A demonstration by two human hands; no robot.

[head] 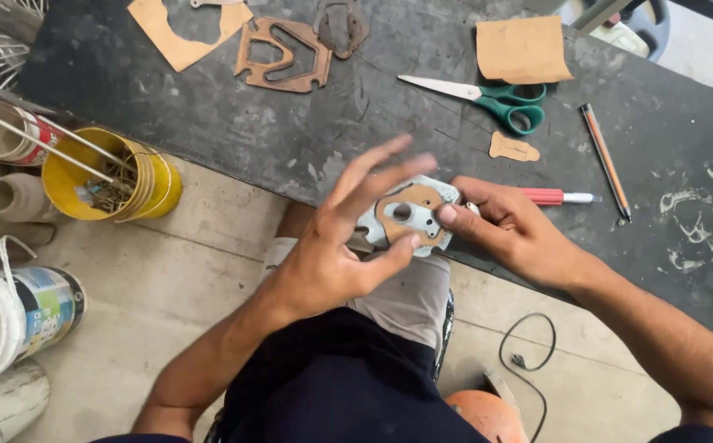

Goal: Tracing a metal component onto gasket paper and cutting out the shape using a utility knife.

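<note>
Dark workbench [307, 139] fills twelve o'clock, green-handled scissors [500, 102] at one. At centre the right hand [512, 230] pinches a grey metal plate [410, 215] topped with a brown gasket [412, 205]; the left hand [336, 246], fingers spread, thumbs its edge. Seating looks underway; aligning holes seems next.

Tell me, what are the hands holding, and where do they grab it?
A grey metal plate with a brown gasket on it. The right hand pinches its right edge; the left hand has its thumb at the lower edge, fingers spread.
</note>
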